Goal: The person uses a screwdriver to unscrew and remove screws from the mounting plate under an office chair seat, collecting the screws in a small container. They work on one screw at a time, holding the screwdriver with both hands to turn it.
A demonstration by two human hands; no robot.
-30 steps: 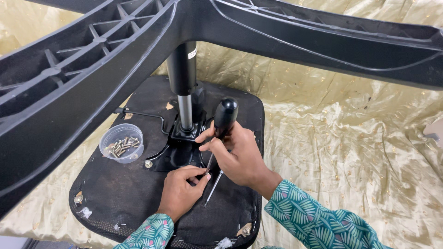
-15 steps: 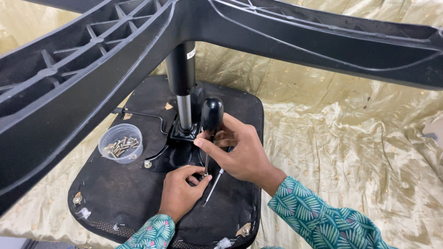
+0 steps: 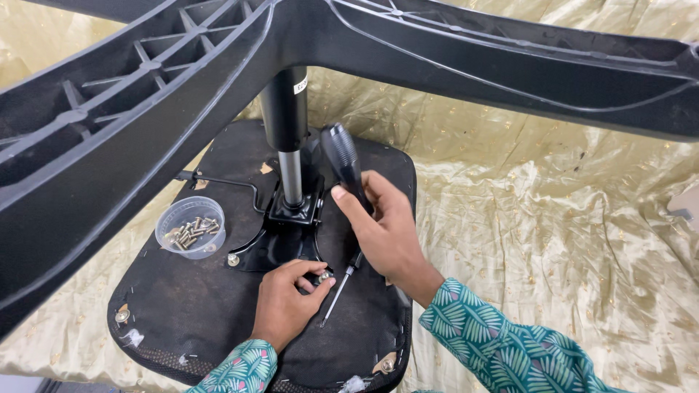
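Head view. Upturned chair seat (image 3: pixel 182 320), black underside up, lies on gold cloth (image 3: pixel 553 240); gas column (image 3: pixel 290 138) rises at centre, star base (image 3: pixel 451 58) spreads overhead.

Right hand (image 3: pixel 386 236), closed round the black handle of a screwdriver (image 3: pixel 348 196); shaft slants toward 7 o'clock, its tip resting on the seat just beside the left fingers.

Left hand (image 3: pixel 285 302), fingers pinched narrow on a screw (image 3: pixel 322 276) at the 5 o'clock corner of the mounting plate (image 3: pixel 280 244).

Clear cup of screws (image 3: pixel 191 227) at 9 o'clock from the plate.

Judgement: seat the screw upright in its hole, bring the tip squarely into its head, keep the shaft vertical before turning.
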